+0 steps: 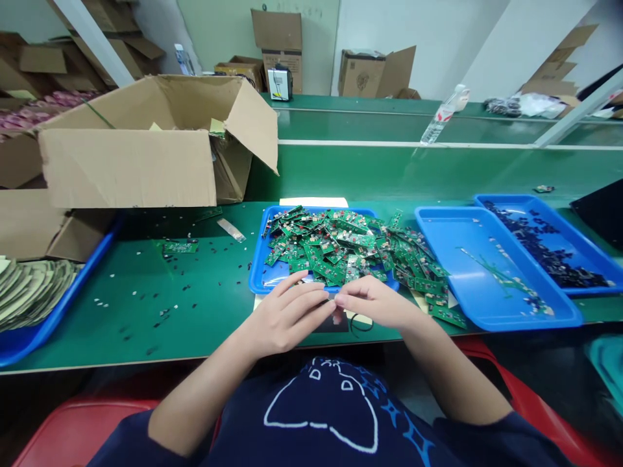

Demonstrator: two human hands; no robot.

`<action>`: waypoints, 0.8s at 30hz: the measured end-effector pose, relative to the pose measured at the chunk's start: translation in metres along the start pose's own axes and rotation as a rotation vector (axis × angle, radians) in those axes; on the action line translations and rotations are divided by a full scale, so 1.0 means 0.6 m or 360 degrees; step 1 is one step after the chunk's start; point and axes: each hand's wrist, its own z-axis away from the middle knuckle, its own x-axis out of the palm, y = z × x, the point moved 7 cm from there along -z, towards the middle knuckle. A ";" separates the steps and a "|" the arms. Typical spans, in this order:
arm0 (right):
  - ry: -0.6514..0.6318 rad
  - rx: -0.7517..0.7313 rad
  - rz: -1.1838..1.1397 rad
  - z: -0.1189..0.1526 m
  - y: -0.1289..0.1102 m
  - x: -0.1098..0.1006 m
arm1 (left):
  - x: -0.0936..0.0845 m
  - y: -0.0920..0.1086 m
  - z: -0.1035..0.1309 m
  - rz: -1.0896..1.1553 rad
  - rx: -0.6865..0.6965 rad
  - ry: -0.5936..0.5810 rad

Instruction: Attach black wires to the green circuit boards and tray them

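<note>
My left hand (287, 316) hovers palm down at the front edge of a blue tray (256, 275). Its outer fingers fan apart, while the index fingertip meets my right hand; the thumb is hidden below. My right hand (377, 301) is closed, thumb and fingers pinched together at the same spot. Whatever lies between the fingertips is too small and covered to make out. Just beyond both hands, a heap of small green circuit boards (324, 243) fills the tray and spills over its right side. Under the hands are a dark flat piece (331, 323) and a thin black loop (361, 326).
An open cardboard box (131, 168) stands at left, above stacked pale sheets (34, 292). To the right, one blue tray (467, 292) holds thin green strips; another blue tray (603, 256) holds black parts. A bottle (442, 117) stands behind. Small bits litter the green table (204, 324).
</note>
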 end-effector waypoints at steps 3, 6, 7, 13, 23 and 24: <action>0.0018 0.0062 -0.0399 0.001 0.013 0.012 | 0.001 -0.008 0.010 0.0026 -0.0073 0.0046; 0.0073 0.0094 -0.0720 0.000 0.026 0.025 | 0.006 -0.018 0.020 0.0082 -0.0215 0.0102; 0.0076 0.0102 -0.0825 -0.001 0.030 0.030 | 0.009 -0.021 0.023 0.0113 -0.0263 0.0130; -0.0009 0.0150 -0.1268 -0.007 0.040 0.058 | 0.020 -0.032 0.035 0.0344 -0.0556 0.0337; -0.0132 0.0117 -0.1280 -0.012 0.052 0.062 | 0.041 -0.045 0.038 0.0681 -0.0774 0.0236; -0.0153 0.0122 -0.1268 -0.012 0.054 0.062 | 0.042 -0.045 0.037 0.0705 -0.0765 0.0233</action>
